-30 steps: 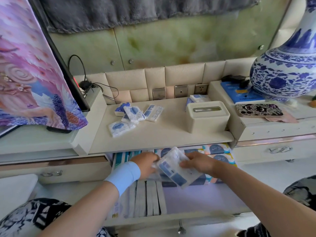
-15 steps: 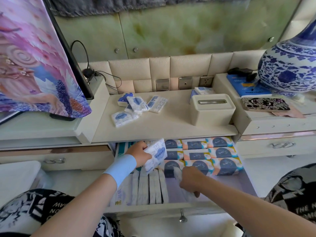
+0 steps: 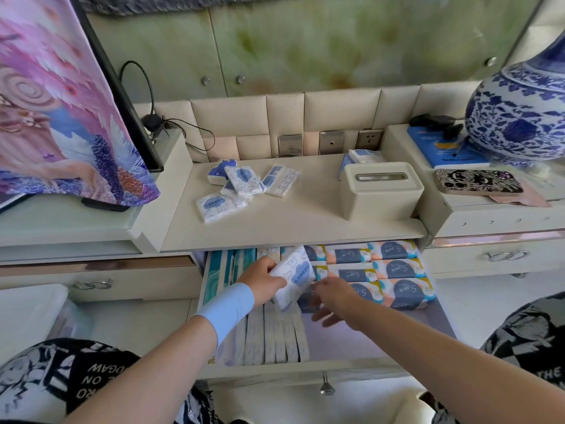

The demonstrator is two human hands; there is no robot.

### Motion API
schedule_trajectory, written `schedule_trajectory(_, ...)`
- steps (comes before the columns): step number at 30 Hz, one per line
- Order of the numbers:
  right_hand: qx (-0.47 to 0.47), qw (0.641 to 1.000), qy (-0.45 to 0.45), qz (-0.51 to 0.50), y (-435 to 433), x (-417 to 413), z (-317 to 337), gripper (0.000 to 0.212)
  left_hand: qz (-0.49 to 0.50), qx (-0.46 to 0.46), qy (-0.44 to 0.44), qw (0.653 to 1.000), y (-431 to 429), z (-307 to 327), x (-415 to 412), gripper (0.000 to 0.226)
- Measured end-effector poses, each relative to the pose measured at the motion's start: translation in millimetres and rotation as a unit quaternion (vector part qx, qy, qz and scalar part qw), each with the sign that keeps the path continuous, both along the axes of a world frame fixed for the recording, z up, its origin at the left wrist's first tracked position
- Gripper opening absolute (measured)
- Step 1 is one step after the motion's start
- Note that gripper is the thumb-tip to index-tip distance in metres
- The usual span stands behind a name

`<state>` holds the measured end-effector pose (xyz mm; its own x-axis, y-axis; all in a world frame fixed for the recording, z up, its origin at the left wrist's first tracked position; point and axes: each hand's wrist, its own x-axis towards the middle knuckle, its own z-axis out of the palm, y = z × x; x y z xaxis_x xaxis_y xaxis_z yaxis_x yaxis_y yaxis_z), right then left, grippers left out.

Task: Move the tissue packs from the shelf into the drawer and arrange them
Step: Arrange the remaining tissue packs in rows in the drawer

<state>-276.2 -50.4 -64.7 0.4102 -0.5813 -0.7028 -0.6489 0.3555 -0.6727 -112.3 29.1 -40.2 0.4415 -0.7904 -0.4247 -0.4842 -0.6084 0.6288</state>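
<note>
Movement over the open drawer [image 3: 382, 341]: half a second ago my right hand [image 3: 336, 298] was curled down among the packs near the drawer's middle. It has since lifted and opened, and now reaches left toward the tissue pack [image 3: 295, 273] that my left hand [image 3: 263, 281] holds. A second ago both hands held a pack together above the drawer. The left hand and its pack have barely shifted since the last half second. The white pack, with a blue cloud-shaped label, stands tilted on edge between my two hands. It is above the far end of the upright row of white packs [image 3: 275, 338] and in front of the orange-and-navy packs [image 3: 394, 269] stacked at the drawer's right. Teal packs [image 3: 220, 270] fill the drawer's left side. My left hand pinches the pack by its left edge, thumb on the near face and fingers curled over the top, a light-blue wristband [image 3: 227, 307] on the wrist. My right hand is palm down with fingers loosely spread and holds nothing. Its fingertips are just beside the pack's lower right corner, and I cannot tell whether they touch it. Both forearms stretch forward from the bottom of the view, the right one bare. On the shelf [image 3: 305, 221] above, loose packs [image 3: 235, 188] lie in a small heap left of the cream tissue box [image 3: 380, 189], well apart from both hands.
</note>
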Motion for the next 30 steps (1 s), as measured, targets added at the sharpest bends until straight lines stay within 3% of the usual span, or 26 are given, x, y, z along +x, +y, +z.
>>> schedule_trajectory(3,0.151,0.976,-0.143,-0.071,-6.1,-3.1,20.4,0.039,-0.013,-0.048,0.042,0.998,-6.5,0.5,-14.9,0.022)
schedule_trajectory(5,0.171,0.967,-0.182,-0.047,-7.7,-6.3,22.5,0.05,-0.046,-0.063,0.082,0.994,-9.0,2.0,-26.3,0.033)
schedule_trajectory(9,0.094,0.983,-0.154,-0.007,-11.7,-13.5,16.5,0.049,-0.133,-0.045,0.181,0.973,-11.9,-0.3,-39.9,0.06)
schedule_trajectory(12,0.052,0.991,-0.112,0.042,-17.3,-22.7,17.0,0.04,-0.152,-0.002,0.162,0.975,-10.2,-8.7,-40.1,0.05)
schedule_trajectory(14,-0.061,0.989,-0.06,0.125,-21.0,-28.8,17.0,0.057,-0.115,-0.01,0.132,0.985,-12.0,-10.0,-41.5,0.038)
schedule_trajectory(16,-0.215,0.948,-0.026,0.234,-24.3,-32.1,13.7,0.075,-0.013,-0.045,0.13,0.99,-16.7,-4.7,-40.4,0.025)
schedule_trajectory(18,-0.374,0.875,-0.026,0.308,-26.2,-35.0,8.3,0.086,0.103,-0.048,0.259,0.959,-21.1,8.6,-36.6,0.017)
schedule_trajectory(19,-0.456,0.824,-0.027,0.335,-27.9,-35.3,4.7,0.088,0.13,-0.027,0.328,0.935,-21.6,14.1,-33.5,0.026)
schedule_trajectory(21,-0.585,0.728,-0.035,0.355,-29.1,-33.2,-1.1,0.089,0.115,-0.01,0.371,0.921,-21.7,17.8,-25.5,0.038)
schedule_trajectory(23,-0.608,0.707,-0.043,0.359,-31.3,-30.1,-4.4,0.091,0.09,-0.032,0.342,0.935,-19.8,16.1,-21.4,0.026)
schedule_trajectory(25,-0.558,0.753,-0.009,0.349,-31.6,-28.4,-3.9,0.106,0.083,-0.047,0.319,0.943,-19.5,13.7,-17.3,0.016)
schedule_trajectory(27,-0.472,0.832,0.057,0.285,-35.5,-27.3,2.5,0.114,0.083,-0.052,0.296,0.95,-18.8,13.4,-15.1,0.017)
schedule_trajectory(29,-0.346,0.913,0.101,0.189,-38.8,-25.5,18.7,0.097,0.096,-0.064,0.27,0.956,-17.5,14.9,-15.7,0.019)
schedule_trajectory(30,-0.269,0.95,0.09,0.127,-41.2,-25.2,27.6,0.078,0.103,-0.07,0.257,0.958,-17.1,14.6,-16.6,0.018)
